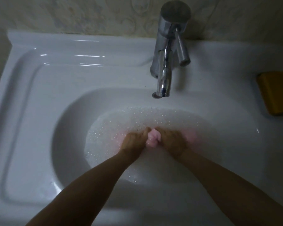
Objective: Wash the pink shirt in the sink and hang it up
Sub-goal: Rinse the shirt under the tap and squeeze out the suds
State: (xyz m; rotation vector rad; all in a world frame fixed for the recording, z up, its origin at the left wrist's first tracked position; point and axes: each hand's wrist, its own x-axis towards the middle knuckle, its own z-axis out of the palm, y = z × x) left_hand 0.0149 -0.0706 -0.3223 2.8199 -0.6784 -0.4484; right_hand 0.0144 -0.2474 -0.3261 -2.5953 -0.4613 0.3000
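Note:
The pink shirt lies under soapy, bubbly water in the white sink; a bunched fold of it pokes up between my fists. My left hand and my right hand are both half under the water, knuckles close together, each closed on the shirt's cloth. More pink shows dimly under the water to the right of my right hand. Most of the shirt is hidden by foam and my hands.
A chrome tap with a side lever stands at the back of the basin, with no water running from it. A yellow bar of soap rests on the right rim. A flat recessed ledge runs along the left side.

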